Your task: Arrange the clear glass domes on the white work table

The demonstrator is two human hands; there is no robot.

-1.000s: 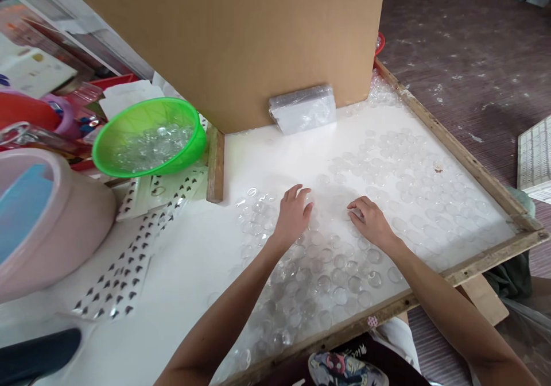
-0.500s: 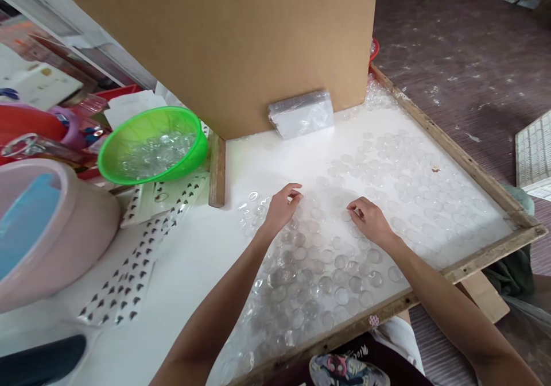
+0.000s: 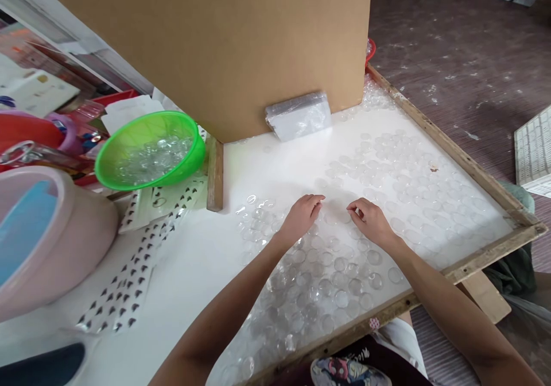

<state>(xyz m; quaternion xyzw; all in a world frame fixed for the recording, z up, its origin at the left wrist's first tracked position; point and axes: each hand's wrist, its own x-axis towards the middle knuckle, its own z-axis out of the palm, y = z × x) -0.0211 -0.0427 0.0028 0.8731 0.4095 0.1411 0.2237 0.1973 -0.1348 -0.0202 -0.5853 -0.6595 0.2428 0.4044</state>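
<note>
Many clear, thin round discs [image 3: 341,298] lie scattered over the white tabletop [image 3: 241,168], densest in front of me. My left hand [image 3: 303,216] is just above the discs, fingers curled and thumb close beneath them. Facing it, a short gap away, my right hand [image 3: 365,218] has its thumb and fingertips pinched together, low over the surface. Anything held in either pinch is too small or too clear to make out. More discs [image 3: 404,170] spread behind and to the right of my right hand.
A large cardboard sheet [image 3: 267,47] stands at the back, with a clear plastic packet [image 3: 299,116] against it. At left are a green bowl [image 3: 196,150] of clear pieces, a pink tub [image 3: 92,231] and heart-printed sheets [image 3: 124,288]. Wooden strips [image 3: 456,142] edge the table.
My left hand has moved right, closer to my right hand, and its fingers have drawn nearer its thumb. My right hand stays almost in place.
</note>
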